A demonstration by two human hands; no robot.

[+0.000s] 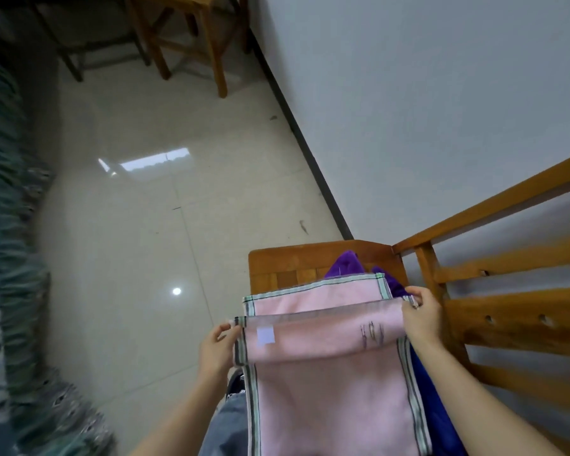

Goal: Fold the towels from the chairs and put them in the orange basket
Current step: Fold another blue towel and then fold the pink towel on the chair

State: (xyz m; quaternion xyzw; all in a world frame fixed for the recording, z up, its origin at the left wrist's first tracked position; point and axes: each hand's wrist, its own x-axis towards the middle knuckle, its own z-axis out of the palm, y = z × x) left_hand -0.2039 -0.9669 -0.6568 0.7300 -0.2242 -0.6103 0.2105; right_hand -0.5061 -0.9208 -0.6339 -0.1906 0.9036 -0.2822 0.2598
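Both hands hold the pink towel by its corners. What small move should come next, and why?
Probably carry the held edge a little forward and lay it on the far striped edge. The left hand and right hand pinch two corners of the pink towel, and that edge stops just short of the far one over the chair.

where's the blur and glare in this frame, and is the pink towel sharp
In the head view the patterned fabric along the left edge is smeared; the tiled floor carries a bright rectangular glare patch and a small round light spot; the dark baseboard bows slightly from wide-angle distortion; the pink towel, pinched by the left hand and right hand, is fairly sharp.
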